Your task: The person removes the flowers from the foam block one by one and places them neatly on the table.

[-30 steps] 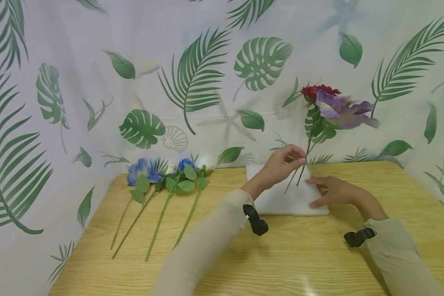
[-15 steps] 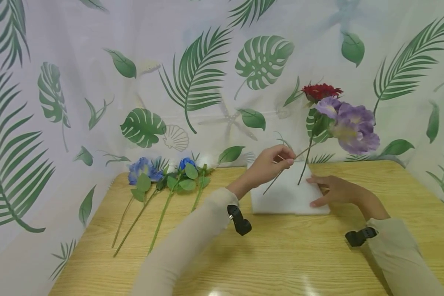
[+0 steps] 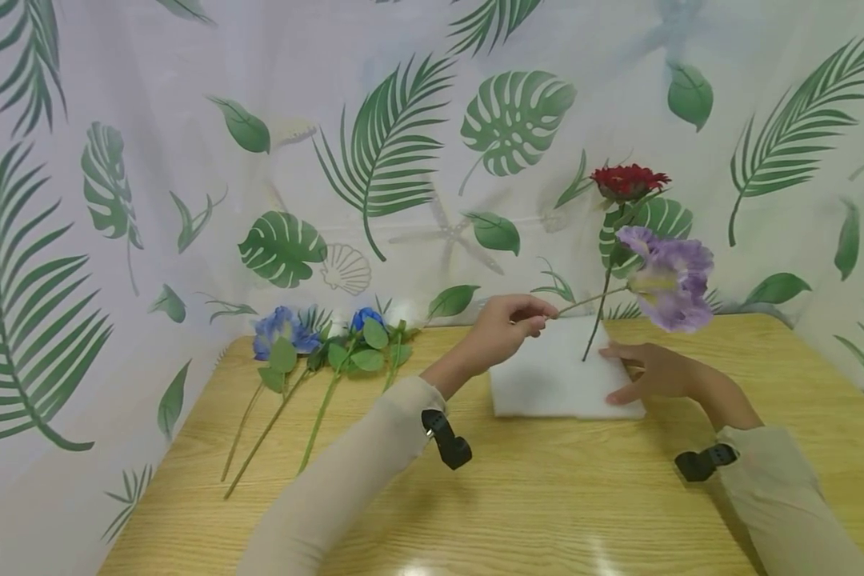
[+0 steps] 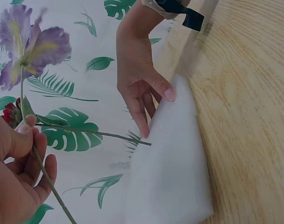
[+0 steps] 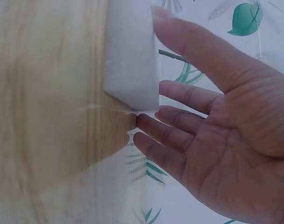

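My left hand (image 3: 507,332) pinches the thin stem of a purple artificial flower (image 3: 673,276) between thumb and fingers. The bloom leans to the right, seen large in the left wrist view as a purple flower (image 4: 30,46) with yellow streaks. A red artificial flower (image 3: 630,182) stands slightly tilted, its stem (image 4: 118,136) meeting the top of a white foam block (image 3: 547,384). My right hand (image 3: 662,374) rests at the block's right edge, thumb and fingertips touching it, fingers fairly straight. From the right wrist, the foam's corner (image 5: 132,70) shows beside the thumb.
Several blue artificial flowers (image 3: 281,332) with green leaves lie in a row at the left on the wooden table (image 3: 518,496), some stems partly behind the left sleeve (image 3: 346,472). A leaf-printed curtain (image 3: 403,160) stands behind the table.
My left hand has drawn the purple flower leftward, away from the red one; its stem has tipped from steep to nearly level. The right hand and foam block have stayed put.
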Demonstrator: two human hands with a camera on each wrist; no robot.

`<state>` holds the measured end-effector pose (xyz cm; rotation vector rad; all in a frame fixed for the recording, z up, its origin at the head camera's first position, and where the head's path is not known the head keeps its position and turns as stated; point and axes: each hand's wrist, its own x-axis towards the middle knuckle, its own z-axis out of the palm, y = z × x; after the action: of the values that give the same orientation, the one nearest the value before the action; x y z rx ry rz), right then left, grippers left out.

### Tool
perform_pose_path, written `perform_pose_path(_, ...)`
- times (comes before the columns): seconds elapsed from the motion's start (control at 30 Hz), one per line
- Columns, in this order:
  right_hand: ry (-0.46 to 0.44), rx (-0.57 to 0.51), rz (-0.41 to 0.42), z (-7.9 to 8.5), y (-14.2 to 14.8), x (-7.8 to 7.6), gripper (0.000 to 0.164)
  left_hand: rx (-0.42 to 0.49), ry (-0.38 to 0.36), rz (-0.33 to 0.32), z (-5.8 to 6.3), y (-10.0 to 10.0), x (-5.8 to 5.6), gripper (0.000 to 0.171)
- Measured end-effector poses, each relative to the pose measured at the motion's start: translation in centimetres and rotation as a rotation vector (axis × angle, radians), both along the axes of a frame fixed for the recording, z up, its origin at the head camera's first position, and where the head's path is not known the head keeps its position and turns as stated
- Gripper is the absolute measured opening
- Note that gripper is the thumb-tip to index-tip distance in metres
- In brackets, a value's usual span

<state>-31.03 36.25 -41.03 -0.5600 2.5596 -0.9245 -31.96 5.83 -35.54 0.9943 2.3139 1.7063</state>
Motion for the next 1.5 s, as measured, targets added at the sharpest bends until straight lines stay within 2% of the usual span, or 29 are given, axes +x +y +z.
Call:
perform_pose_path(0.13,-0.006,0.013,-0.005,0.0,-0.1,0.0,0.092,0.015,-0.017,0.044,0.0,-1.2,0.1,0.023)
perform_pose_path(0.33,0.018,0.073,0.003,0.1,-0.3,0.1,0.093,0.074,0.029,0.098,-0.2,-4.0,-0.4,0.020)
perform_pose_path(0.53,0.070,0.141,-0.002,0.3,-0.5,0.3,0.091,0.112,-0.049,0.138,0.3,-7.0,-0.4,0.022)
perform_pose_path(0.67,0.085,0.168,-0.014,0.3,-0.5,0.4,0.090,0.059,-0.030,0.143,0.6,-8.9,-0.3,0.023)
perform_pose_path(0.87,0.068,0.145,-0.018,0.4,-0.7,0.5,0.091,-0.009,-0.032,0.131,1.2,-11.5,-0.2,0.022)
perform_pose_path(1.1,0.078,0.132,-0.010,0.4,-0.6,0.5,0.089,-0.112,0.000,0.123,1.7,-13.5,0.1,0.023)
perform_pose_path(1.5,0.062,0.146,-0.026,0.2,-0.5,0.3,0.092,-0.186,-0.020,0.086,0.9,-15.8,0.8,0.023)
